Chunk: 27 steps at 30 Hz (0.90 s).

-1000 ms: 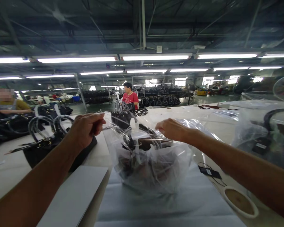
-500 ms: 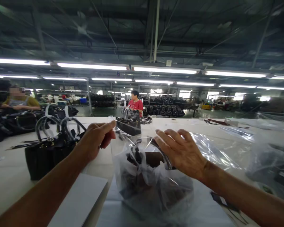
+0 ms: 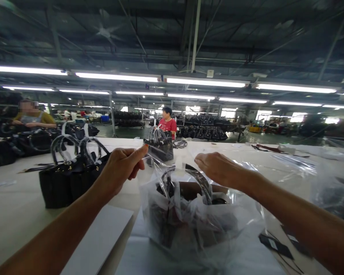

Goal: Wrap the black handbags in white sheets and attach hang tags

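Note:
A dark handbag (image 3: 186, 223) stands upright in front of me, loosely covered by a clear plastic bag (image 3: 235, 225). Its two handles (image 3: 202, 179) rise under film, and brown board-like material shows in its top. My left hand (image 3: 123, 166) pinches the upper left edge of the plastic between thumb and fingers. Right of the handles, my right hand (image 3: 218, 168) has its fingers together and bent at the plastic's upper edge; its thumb is hidden. White sheeting lies beneath the handbag.
Black handbags with wrapped handles (image 3: 71, 175) stand at left, another (image 3: 160, 149) ahead. A white board (image 3: 100, 240) lies near my left forearm. Black tags with cords (image 3: 275, 244) and clear plastic sheets (image 3: 295, 164) are at right. Two people sit beyond the table.
My right hand has turned and its fingers have drawn together. The plastic has spread wider to the right over the handbag. My left hand keeps its pinch. The whole view has shifted slightly.

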Tool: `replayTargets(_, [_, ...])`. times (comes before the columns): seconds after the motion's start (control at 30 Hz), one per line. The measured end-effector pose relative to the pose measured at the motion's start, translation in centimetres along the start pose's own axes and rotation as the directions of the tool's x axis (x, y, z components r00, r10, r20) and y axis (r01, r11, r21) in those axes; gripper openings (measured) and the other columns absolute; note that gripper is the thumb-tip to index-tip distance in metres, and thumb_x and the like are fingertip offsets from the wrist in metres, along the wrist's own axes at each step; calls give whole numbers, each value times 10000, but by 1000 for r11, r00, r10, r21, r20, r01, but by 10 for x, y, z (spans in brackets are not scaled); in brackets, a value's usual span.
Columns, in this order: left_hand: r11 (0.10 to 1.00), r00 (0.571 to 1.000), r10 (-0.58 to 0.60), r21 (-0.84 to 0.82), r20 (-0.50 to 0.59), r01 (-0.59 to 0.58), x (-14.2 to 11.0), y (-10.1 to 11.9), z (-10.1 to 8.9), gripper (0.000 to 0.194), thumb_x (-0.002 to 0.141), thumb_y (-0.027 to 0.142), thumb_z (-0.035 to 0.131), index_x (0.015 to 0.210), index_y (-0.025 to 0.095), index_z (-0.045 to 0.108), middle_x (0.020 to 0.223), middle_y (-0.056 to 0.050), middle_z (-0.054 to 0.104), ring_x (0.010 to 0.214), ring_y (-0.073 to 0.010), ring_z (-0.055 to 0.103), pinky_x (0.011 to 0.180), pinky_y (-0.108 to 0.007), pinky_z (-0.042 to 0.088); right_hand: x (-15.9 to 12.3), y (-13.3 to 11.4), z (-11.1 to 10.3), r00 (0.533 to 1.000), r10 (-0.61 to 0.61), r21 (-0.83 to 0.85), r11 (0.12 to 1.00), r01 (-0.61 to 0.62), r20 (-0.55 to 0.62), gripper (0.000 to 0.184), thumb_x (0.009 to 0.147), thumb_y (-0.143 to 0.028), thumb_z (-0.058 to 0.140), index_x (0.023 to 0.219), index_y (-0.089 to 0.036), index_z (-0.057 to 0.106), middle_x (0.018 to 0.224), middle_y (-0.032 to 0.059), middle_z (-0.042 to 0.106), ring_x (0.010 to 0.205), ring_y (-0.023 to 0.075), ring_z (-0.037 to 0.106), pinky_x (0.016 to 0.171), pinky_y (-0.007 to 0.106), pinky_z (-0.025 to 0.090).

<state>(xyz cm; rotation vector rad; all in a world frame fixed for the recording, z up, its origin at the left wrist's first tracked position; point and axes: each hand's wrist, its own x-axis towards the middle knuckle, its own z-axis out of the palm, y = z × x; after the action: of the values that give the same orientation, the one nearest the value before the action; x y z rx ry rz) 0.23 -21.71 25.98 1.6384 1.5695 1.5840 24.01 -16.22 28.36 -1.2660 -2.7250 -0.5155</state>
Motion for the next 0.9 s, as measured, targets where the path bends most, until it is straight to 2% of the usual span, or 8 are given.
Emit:
replayTargets(0.1, [1000, 1000, -4, -22, 3, 4, -2, -2, -3, 490, 761, 545, 550, 437, 177, 554, 323, 5, 409, 324, -80, 336, 374, -215, 249, 15, 30, 21, 976, -98, 104, 992, 79, 195, 197, 774, -76, 499, 787, -135, 686, 885, 112, 706, 863, 216, 661, 770, 303, 501])
replayTargets(0.27, [1000, 1000, 0, -7, 16, 0, -5, 0, 0, 468, 748, 532, 552, 440, 180, 547, 326, 3, 417, 324, -88, 345, 371, -216, 258, 32, 42, 68, 927, -53, 284, 957, -59, 372, 154, 748, -177, 591, 838, -164, 715, 788, 56, 714, 737, 186, 660, 643, 240, 500])
replayTargets(0.4, [1000, 1000, 3, 14, 11, -3, -3, 1, 1, 477, 748, 535, 541, 436, 175, 537, 322, 7, 416, 324, -84, 349, 380, -209, 264, 35, 37, 96, 958, -140, 269, 961, 70, 251, 139, 719, -214, 665, 831, -146, 712, 851, 99, 707, 776, 210, 645, 715, 274, 497])
replayTargets(0.5, [1000, 1000, -2, -15, -17, 1, 2, 0, 0, 498, 758, 545, 518, 427, 173, 530, 319, 7, 410, 317, -83, 342, 373, -210, 256, 32, 38, 114, 978, -207, 192, 961, 198, 30, 139, 754, -232, 644, 806, -117, 702, 832, 138, 685, 807, 235, 622, 801, 352, 487])
replayTargets(0.63, [998, 999, -11, -56, -53, 8, 8, -1, 1, 504, 760, 528, 507, 408, 169, 516, 299, 4, 389, 295, -77, 314, 370, -215, 236, 28, 40, 137, 821, -487, 62, 848, 526, -300, 204, 862, -207, 507, 936, -144, 687, 897, 127, 669, 884, 219, 606, 838, 394, 492])
replayTargets(0.7, [998, 998, -1, -61, -58, -2, 9, -2, 2, 501, 763, 521, 500, 408, 169, 515, 299, 1, 388, 296, -78, 314, 374, -218, 238, 27, 41, 148, 761, -519, 79, 805, 588, -389, 265, 880, -187, 464, 1071, -152, 645, 1022, 129, 654, 983, 208, 591, 876, 389, 493])
replayTargets(0.77, [998, 998, 16, -61, -58, -20, 9, -3, 2, 485, 763, 508, 502, 415, 172, 518, 304, 4, 386, 306, -82, 321, 378, -220, 247, 26, 42, 157, 777, -468, 139, 813, 565, -421, 329, 872, -213, 477, 1172, -135, 587, 1116, 145, 627, 1046, 216, 576, 899, 399, 494])
replayTargets(0.9, [999, 998, 32, -42, -47, -34, 7, -7, -2, 471, 772, 508, 517, 437, 176, 531, 326, 9, 400, 324, -87, 342, 387, -224, 264, 24, 42, 164, 900, -334, 219, 890, 399, -281, 335, 806, -207, 555, 1131, -146, 608, 1068, 134, 654, 992, 237, 603, 876, 415, 506])
